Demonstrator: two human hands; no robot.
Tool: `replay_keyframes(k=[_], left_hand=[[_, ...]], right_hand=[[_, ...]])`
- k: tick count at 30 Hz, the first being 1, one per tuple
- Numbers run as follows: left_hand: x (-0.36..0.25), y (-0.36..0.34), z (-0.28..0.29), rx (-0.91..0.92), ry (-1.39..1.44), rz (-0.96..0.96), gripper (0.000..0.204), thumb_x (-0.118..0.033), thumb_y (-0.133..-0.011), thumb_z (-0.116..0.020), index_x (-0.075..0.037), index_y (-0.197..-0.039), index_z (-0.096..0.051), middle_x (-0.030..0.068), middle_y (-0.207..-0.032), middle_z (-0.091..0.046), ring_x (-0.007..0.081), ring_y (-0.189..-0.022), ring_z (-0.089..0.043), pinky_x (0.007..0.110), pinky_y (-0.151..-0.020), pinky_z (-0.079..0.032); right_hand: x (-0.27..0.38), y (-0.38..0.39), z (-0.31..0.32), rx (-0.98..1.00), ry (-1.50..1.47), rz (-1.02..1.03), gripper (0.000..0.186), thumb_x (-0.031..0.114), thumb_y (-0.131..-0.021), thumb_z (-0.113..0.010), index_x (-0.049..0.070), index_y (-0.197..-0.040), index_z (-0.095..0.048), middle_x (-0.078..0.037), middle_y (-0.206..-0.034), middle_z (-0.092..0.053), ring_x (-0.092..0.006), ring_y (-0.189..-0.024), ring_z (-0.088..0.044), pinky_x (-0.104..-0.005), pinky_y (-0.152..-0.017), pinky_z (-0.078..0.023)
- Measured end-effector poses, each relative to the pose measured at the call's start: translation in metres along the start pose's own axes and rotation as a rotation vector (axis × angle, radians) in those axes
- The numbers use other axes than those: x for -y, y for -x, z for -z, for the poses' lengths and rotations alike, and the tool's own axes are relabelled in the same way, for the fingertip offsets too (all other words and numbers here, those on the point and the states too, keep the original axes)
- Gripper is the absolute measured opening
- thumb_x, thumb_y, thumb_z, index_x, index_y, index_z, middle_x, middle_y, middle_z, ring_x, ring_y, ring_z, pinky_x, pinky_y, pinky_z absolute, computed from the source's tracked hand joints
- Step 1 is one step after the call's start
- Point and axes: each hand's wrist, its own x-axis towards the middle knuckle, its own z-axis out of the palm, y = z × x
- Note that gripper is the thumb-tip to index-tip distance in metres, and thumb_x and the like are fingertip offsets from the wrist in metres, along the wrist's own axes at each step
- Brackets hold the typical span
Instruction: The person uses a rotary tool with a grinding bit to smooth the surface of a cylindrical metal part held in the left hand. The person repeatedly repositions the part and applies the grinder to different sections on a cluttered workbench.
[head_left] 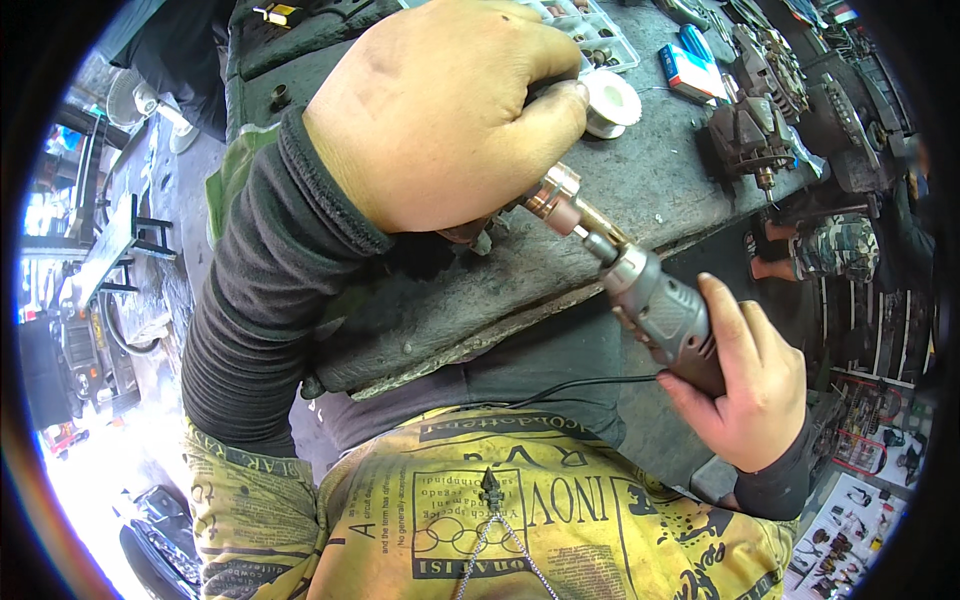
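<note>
My left hand [450, 115] is closed over a dark metal part near the bench's front edge, hiding most of it. A copper-coloured stepped end [555, 192] of that part, which looks like a rotor, sticks out below my thumb. My right hand [750, 375] wraps round the rear of a grey handheld rotary tool [660, 310], off the bench's front edge. The tool points up and left, its nose close beside the copper end; whether they touch I cannot tell. Just beyond my left thumb stands a white spool [612, 104].
Behind the spool lies a clear compartment box [610, 45] of small parts, with a blue-and-white carton [692, 72] to its right. Metal machine parts [750, 135] crowd the bench's right end. A black cord [590, 382] crosses my front. Another person's leg in camouflage [835, 250] shows at right.
</note>
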Motion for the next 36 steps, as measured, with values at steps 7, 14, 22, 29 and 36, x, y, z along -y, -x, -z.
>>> replay_keyframes(k=[7, 14, 22, 29, 36], left_hand=[[-0.003, 0.000, 0.000, -0.002, -0.067, 0.012, 0.023, -0.017, -0.096, -0.062, 0.003, -0.102, -0.069, 0.0200, -0.094, -0.067, 0.0396, -0.089, -0.066, 0.043, -0.080, -0.052], [-0.018, -0.002, 0.014, -0.041, 0.249, 0.056, 0.023, -0.017, -0.096, -0.062, 0.003, -0.103, -0.070, 0.0196, -0.095, -0.067, 0.0390, -0.090, -0.067, 0.043, -0.081, -0.052], [-0.014, -0.004, 0.012, -0.032, 0.285, 0.026, 0.023, -0.018, -0.095, -0.062, 0.003, -0.103, -0.069, 0.0196, -0.095, -0.067, 0.0391, -0.090, -0.067, 0.043, -0.081, -0.052], [-0.003, 0.000, -0.004, -0.031, 0.024, 0.045, 0.023, -0.018, -0.095, -0.062, 0.003, -0.103, -0.069, 0.0199, -0.094, -0.067, 0.0394, -0.090, -0.067, 0.043, -0.081, -0.052], [-0.002, 0.000, -0.002, -0.029, 0.022, 0.043, 0.023, -0.017, -0.095, -0.062, 0.003, -0.103, -0.070, 0.0202, -0.095, -0.068, 0.0395, -0.091, -0.067, 0.043, -0.082, -0.052]], right_hand=[[-0.001, -0.001, 0.002, -0.020, -0.001, 0.001, 0.083, 0.022, -0.065, -0.088, 0.000, -0.138, -0.057, -0.012, -0.086, -0.057, -0.0292, -0.068, -0.061, -0.0409, -0.057, -0.052], [-0.003, -0.005, 0.001, -0.035, 0.000, 0.001, 0.081, 0.021, -0.065, -0.088, 0.001, -0.138, -0.057, -0.011, -0.087, -0.058, -0.0297, -0.069, -0.062, -0.0406, -0.057, -0.052], [-0.001, -0.005, 0.004, 0.013, 0.025, 0.033, 0.081, 0.022, -0.066, -0.088, 0.002, -0.138, -0.058, -0.010, -0.085, -0.057, -0.0290, -0.068, -0.063, -0.0402, -0.056, -0.052], [-0.002, -0.011, 0.006, -0.031, 0.012, 0.000, 0.080, 0.021, -0.066, -0.088, 0.002, -0.138, -0.058, -0.011, -0.086, -0.056, -0.0290, -0.068, -0.062, -0.0404, -0.057, -0.052], [0.004, -0.012, 0.012, 0.008, 0.038, -0.024, 0.079, 0.022, -0.067, -0.088, 0.003, -0.138, -0.058, -0.010, -0.085, -0.055, -0.0281, -0.069, -0.062, -0.0398, -0.057, -0.052]])
